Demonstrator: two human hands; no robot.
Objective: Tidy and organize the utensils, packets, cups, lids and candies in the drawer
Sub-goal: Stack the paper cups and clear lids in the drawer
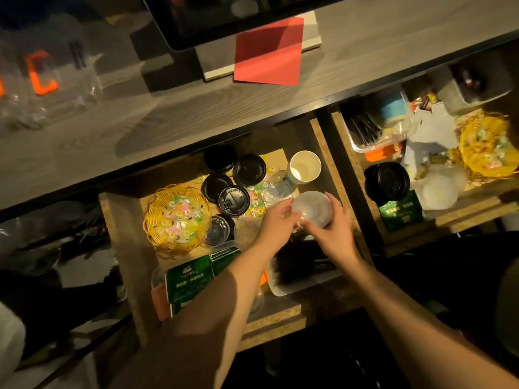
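A grey wood-grain tabletop (112, 130) runs above an open chipboard drawer (123, 248) in dim, warm light. Over its right side, both hands, left hand (276, 223) and right hand (334, 231), grasp a clear plastic cup (313, 210). Nearby lie glossy black lids (234, 199), a woven yellow basket (157, 220) of candies and a white paper cup (304, 167).

In the open drawer (123, 248), the candy basket (175, 217) sits at the left, with the cup lids (234, 181) clustered just to its right and a paper cup (304, 166) at the back right. Both hands (306, 220) meet on a clear cup (313, 210) before that paper cup, above the utensil tray (303, 270). The packets (191, 279) lie front left, and a second drawer (438, 223) stands to the right.
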